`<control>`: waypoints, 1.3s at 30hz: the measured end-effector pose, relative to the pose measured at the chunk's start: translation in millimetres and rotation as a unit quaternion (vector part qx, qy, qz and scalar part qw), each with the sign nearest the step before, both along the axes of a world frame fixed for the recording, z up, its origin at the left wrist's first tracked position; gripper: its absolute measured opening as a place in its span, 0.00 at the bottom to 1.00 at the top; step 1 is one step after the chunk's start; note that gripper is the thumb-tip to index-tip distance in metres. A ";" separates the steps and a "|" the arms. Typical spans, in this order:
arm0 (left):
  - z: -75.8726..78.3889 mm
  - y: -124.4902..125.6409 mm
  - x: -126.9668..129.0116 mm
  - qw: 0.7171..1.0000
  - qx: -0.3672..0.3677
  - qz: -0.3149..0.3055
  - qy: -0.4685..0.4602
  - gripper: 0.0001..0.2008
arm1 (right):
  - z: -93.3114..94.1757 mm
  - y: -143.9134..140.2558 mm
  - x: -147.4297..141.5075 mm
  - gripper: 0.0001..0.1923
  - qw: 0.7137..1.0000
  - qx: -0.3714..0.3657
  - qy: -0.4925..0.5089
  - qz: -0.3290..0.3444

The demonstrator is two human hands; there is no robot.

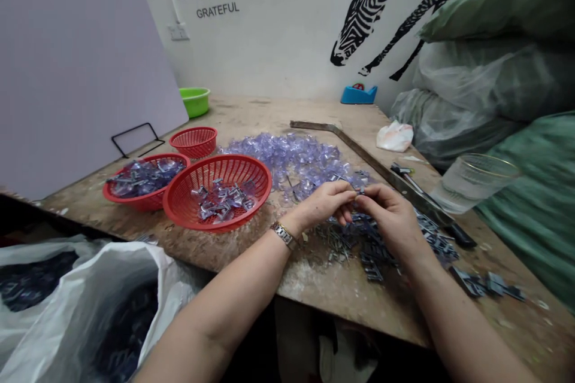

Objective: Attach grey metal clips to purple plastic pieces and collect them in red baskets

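- Far left, a white bag [112, 287] sits below the table [323, 287] edge.
- Three red baskets [218, 191] follow; the nearest holds small metal clips.
- Your left hand [326, 203] pinches narrowly onto a small clip [360, 191], fingertips meeting your right's.
- Your right hand [390, 218] grips the same clip, above the dark clip pile [372, 248].
- A glass [471, 182] stands far right.
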State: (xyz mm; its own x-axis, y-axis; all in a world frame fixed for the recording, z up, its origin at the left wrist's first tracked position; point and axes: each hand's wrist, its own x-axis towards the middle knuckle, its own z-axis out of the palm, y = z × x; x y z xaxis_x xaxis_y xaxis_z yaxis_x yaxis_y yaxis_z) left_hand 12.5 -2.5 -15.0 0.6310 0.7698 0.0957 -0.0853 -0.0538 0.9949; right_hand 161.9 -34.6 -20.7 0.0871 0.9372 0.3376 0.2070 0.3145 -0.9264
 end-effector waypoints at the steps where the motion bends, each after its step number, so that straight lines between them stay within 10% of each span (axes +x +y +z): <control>1: 0.5 -0.4 -0.2 1.000 0.006 -0.002 0.003 0.12 | -0.2 0.1 -0.2 0.14 1.000 -0.007 0.012 0.005; 11: -2.1 -1.3 1.7 0.999 0.034 0.013 0.019 0.11 | -2.2 2.0 -0.4 0.14 1.000 0.011 -0.001 -0.001; 19: -5.3 -2.4 7.1 0.997 0.032 0.064 -0.018 0.09 | -3.2 -2.9 -3.2 0.13 0.975 0.125 -0.129 -0.128; 39: -2.6 -2.7 5.1 0.997 0.040 0.065 0.011 0.09 | 3.7 -7.9 -2.1 0.02 0.947 0.172 -0.244 -0.120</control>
